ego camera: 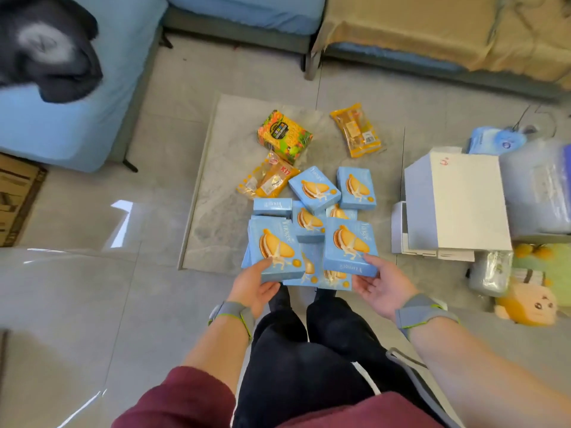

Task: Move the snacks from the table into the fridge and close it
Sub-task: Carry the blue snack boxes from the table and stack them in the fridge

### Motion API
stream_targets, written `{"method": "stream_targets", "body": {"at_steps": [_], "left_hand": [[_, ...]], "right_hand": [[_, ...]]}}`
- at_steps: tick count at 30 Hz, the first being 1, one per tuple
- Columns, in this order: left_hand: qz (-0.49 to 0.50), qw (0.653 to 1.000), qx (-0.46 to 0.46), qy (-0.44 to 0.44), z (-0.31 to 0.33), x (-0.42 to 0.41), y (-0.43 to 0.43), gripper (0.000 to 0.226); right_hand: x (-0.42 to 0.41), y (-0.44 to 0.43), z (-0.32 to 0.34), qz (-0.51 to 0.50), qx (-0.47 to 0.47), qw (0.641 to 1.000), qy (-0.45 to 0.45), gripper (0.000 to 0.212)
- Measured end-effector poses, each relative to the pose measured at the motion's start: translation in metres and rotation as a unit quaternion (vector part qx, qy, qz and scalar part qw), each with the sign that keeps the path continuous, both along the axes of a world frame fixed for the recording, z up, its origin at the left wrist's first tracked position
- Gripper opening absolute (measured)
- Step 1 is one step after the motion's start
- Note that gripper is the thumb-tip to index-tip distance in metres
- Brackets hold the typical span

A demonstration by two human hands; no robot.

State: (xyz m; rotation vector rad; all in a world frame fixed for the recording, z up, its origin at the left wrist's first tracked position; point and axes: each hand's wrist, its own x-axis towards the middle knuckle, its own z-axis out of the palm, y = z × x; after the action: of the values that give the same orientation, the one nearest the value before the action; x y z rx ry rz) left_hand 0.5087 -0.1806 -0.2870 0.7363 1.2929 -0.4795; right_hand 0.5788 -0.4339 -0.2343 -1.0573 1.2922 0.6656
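Several light blue biscuit boxes lie piled on a low grey marble-look table. My left hand grips the near edge of one blue box, lifted at the left of the pile. My right hand grips another blue box at the right. Further back lie a colourful green-and-orange snack pack, an orange wrapped snack and an orange wrapped snack with red letters. More blue boxes stay on the table between them. No fridge is in view.
A white and pale blue box stands right of the table, with plastic bags and plush toys beside it. Blue-covered beds stand at the left and back. A tan blanket covers the far right bed. My legs stand at the table's near edge.
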Motion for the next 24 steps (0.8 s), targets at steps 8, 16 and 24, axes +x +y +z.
{"method": "stream_targets", "body": {"at_steps": [8, 16, 24], "left_hand": [[0.098, 0.988, 0.008, -0.120, 0.109, 0.026, 0.012, 0.030], [0.196, 0.935, 0.062, -0.290, 0.237, 0.051, 0.023, 0.022], [0.240, 0.883, 0.105, -0.390, 0.328, 0.022, -0.020, 0.043]], "right_hand": [[0.037, 0.028, 0.106, 0.082, 0.028, 0.990, -0.114, 0.025], [0.076, 0.044, 0.217, 0.121, 0.117, 0.954, -0.249, 0.022], [0.071, 0.015, 0.289, 0.153, 0.217, 0.904, -0.336, 0.027]]}}
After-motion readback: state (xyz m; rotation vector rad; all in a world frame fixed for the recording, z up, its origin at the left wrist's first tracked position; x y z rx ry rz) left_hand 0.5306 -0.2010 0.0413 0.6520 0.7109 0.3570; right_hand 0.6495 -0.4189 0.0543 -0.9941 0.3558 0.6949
